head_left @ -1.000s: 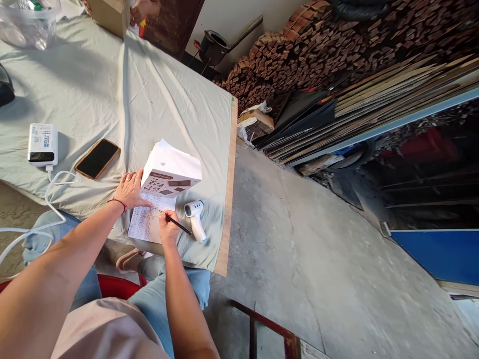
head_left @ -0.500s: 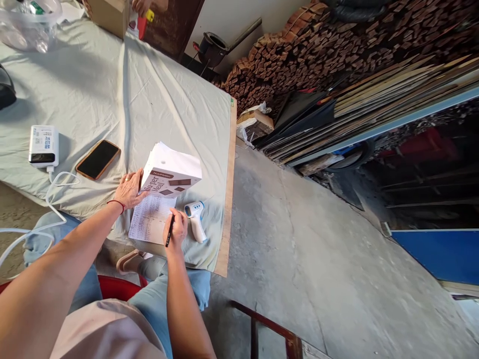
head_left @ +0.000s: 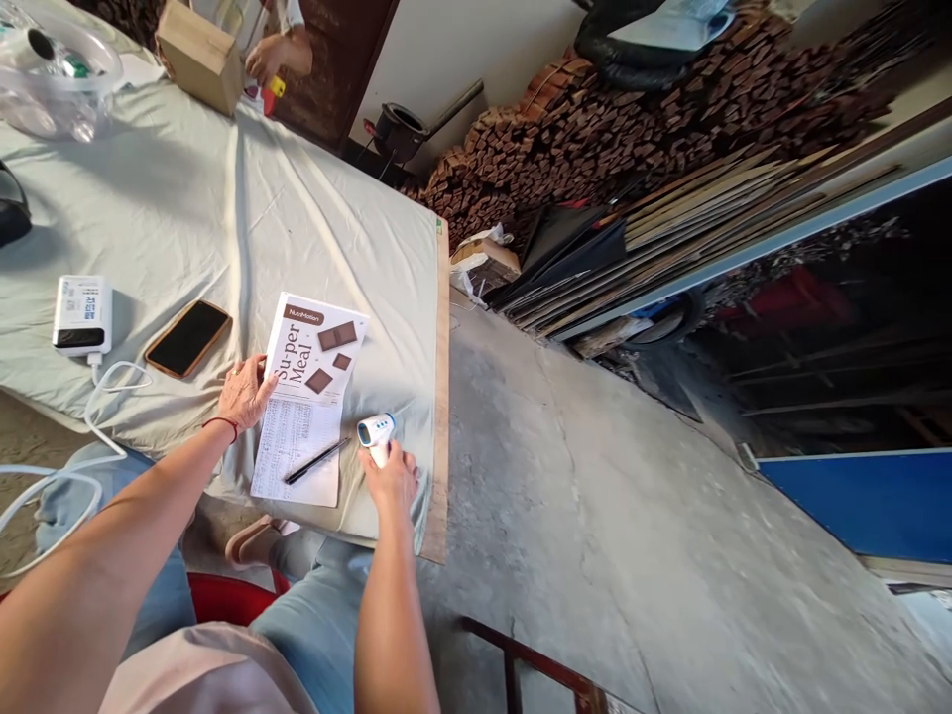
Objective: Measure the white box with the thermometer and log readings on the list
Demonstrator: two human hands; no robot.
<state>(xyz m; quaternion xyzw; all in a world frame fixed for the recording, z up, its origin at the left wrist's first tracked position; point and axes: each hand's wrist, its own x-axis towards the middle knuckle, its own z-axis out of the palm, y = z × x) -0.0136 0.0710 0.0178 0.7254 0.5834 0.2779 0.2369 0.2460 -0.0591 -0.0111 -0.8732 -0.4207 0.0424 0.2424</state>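
Bare concrete floor [head_left: 595,516] is overlooked by a woodpile [head_left: 535,139], cut off at the top edge. Beside it, a surface [head_left: 178,218] is covered with pale cloth, its left part left out of view. On its far corner a clear tub [head_left: 96,87], cropped by the frame, is filled with transparent plastic pieces that are hard to make out. Next to that stands a cardboard box [head_left: 200,55], whose contents are hidden. Another person's hand [head_left: 279,55] is seen near it; the body is cut off. At the near edge a printed booklet [head_left: 316,347] is laid above a written sheet [head_left: 294,421], partly covered by it. The booklet's left edge is touched by the left hand [head_left: 245,392]; whether that grip is closed cannot be told. By the right hand [head_left: 392,476], the handle of a thermometer [head_left: 377,432] is clasped and mostly hidden, just right of the sheet. Across the sheet a black pen [head_left: 316,461] is laid.
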